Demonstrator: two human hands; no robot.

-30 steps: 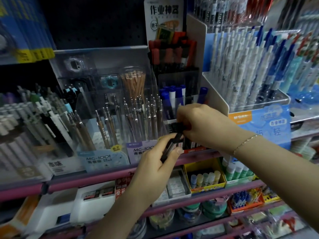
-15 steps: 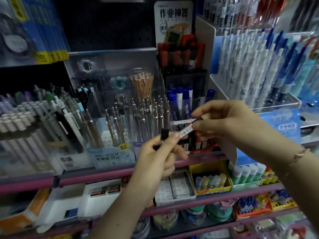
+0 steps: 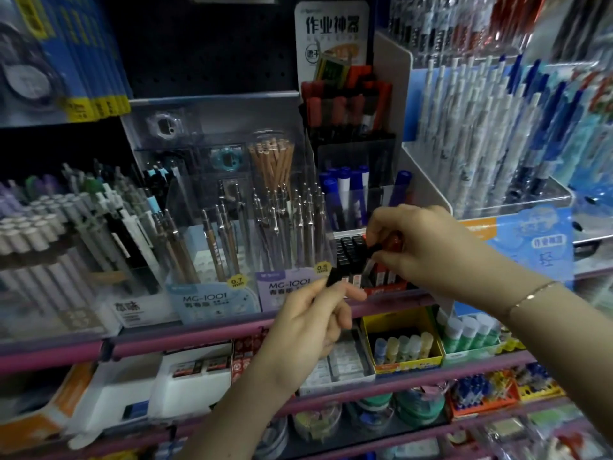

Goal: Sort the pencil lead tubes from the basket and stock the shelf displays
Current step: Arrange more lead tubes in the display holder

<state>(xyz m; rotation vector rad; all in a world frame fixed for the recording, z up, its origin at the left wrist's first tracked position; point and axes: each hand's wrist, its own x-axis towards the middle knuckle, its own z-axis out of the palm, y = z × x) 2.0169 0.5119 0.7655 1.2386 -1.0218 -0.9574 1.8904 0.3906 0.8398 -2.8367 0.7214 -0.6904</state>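
My left hand (image 3: 311,322) is closed around black-capped pencil lead tubes (image 3: 332,276), whose caps stick up above my fingers. My right hand (image 3: 428,250) pinches one lead tube (image 3: 371,257) by its black cap and holds it over the small red display box (image 3: 384,287) on the shelf. Rows of black-capped lead tubes (image 3: 348,250) stand in that box. The tube's lower end is partly hidden among them. No basket is in view.
Clear displays of mechanical pencils (image 3: 285,227) stand left of the box, blue-capped markers (image 3: 345,197) behind it, a pen rack (image 3: 491,137) to the right. Pink shelf rails (image 3: 199,336) run below, with a yellow box of glue sticks (image 3: 403,346) and erasers underneath.
My right hand took a labelled tube from beside my left hand and lowered it toward the red display box. My left hand stayed about where it was, still holding tubes.
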